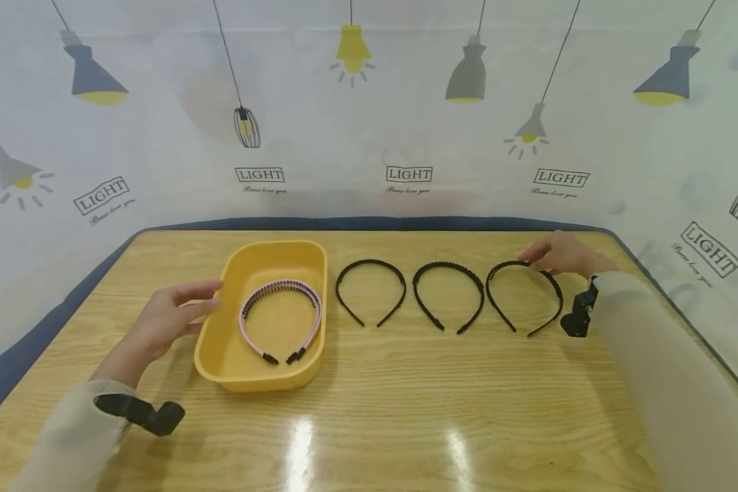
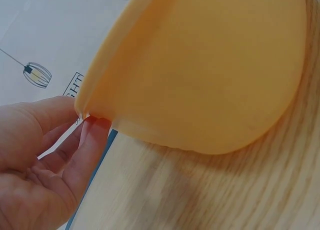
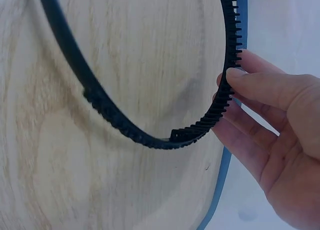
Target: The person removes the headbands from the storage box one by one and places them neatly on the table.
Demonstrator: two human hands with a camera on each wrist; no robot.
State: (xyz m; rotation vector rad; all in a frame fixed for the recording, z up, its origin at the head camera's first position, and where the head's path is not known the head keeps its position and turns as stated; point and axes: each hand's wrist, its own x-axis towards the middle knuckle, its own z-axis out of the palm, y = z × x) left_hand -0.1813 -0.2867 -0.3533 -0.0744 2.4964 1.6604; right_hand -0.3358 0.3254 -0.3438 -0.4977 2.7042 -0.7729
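Note:
At the left of the table, my left hand (image 1: 166,318) pinches the rim of a yellow plastic bin (image 1: 273,383) between thumb and fingers. Pink-and-dark headbands (image 1: 283,283) lie close together inside the bin, ends toward me. On the far right, my right hand (image 1: 559,253) holds a black toothed headband (image 3: 165,146) by its curved top, thumb on one side and fingers on the other. Its two ends point toward me in the head view. The right wrist view shows ridged teeth along the band near the fingertips.
Two more black headbands lie in a row between the bin and the right hand: a thin one (image 1: 371,262) and a thicker ridged one (image 1: 445,264). The wooden table (image 1: 393,410) meets a lamp-print cloth (image 1: 320,130) at its back and sides.

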